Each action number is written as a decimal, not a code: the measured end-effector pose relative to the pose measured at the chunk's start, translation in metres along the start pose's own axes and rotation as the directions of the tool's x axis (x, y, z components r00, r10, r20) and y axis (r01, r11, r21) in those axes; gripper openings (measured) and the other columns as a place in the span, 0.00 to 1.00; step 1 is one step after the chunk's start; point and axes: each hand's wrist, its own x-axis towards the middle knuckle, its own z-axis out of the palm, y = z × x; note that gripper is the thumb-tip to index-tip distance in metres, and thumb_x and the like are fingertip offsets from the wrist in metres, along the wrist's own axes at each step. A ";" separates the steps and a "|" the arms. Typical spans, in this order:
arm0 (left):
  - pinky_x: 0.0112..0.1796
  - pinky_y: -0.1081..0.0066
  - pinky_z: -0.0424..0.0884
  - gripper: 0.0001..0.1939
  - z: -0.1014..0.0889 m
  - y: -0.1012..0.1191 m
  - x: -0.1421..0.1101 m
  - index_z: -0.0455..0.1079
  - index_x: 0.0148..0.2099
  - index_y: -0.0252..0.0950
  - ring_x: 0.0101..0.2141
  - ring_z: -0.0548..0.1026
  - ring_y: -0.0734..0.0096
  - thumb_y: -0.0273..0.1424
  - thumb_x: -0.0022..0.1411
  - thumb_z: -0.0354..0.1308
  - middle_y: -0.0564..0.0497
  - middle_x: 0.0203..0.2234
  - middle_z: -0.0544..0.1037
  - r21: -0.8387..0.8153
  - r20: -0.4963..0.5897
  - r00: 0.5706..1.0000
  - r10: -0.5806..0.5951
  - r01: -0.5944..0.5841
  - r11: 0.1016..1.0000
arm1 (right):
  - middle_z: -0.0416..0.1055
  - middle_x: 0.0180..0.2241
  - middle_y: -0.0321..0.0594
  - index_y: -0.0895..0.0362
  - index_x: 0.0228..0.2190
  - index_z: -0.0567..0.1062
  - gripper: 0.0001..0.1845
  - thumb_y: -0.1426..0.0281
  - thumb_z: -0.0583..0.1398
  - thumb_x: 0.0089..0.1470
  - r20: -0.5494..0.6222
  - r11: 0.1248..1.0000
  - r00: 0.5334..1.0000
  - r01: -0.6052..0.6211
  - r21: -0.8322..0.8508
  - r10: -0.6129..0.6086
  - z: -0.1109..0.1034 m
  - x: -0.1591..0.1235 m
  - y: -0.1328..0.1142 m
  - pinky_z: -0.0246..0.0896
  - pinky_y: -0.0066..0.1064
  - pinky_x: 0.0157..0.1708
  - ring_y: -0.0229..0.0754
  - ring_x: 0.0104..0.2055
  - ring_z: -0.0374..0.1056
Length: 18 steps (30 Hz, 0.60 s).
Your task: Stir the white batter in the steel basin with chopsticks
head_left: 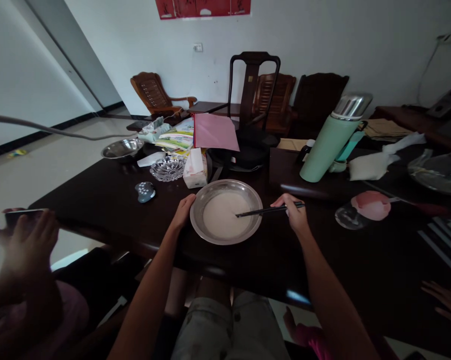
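A round metal basin with pale, milky batter in it sits on the dark table in front of me. My left hand grips the basin's left rim, fingers curled on it. My right hand is closed on a pair of dark chopsticks, whose tips dip into the batter near the basin's middle.
A green thermos, white cloths, a glass lid and a pink-headed ladle lie to the right. A tissue pack, glass ashtray, metal bowl, papers and pink folder sit behind. Another person's hand holds a phone at left; another hand rests at far right.
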 end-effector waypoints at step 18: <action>0.26 0.75 0.59 0.29 0.000 0.001 0.002 0.63 0.25 0.36 0.24 0.60 0.75 0.57 0.45 0.66 0.57 0.22 0.64 0.000 -0.005 1.000 -0.012 0.012 1.000 | 0.81 0.30 0.40 0.51 0.26 0.82 0.22 0.49 0.60 0.60 0.178 0.994 0.982 0.074 -0.080 -0.058 0.011 -0.002 0.001 0.69 0.39 0.41 0.47 0.36 0.75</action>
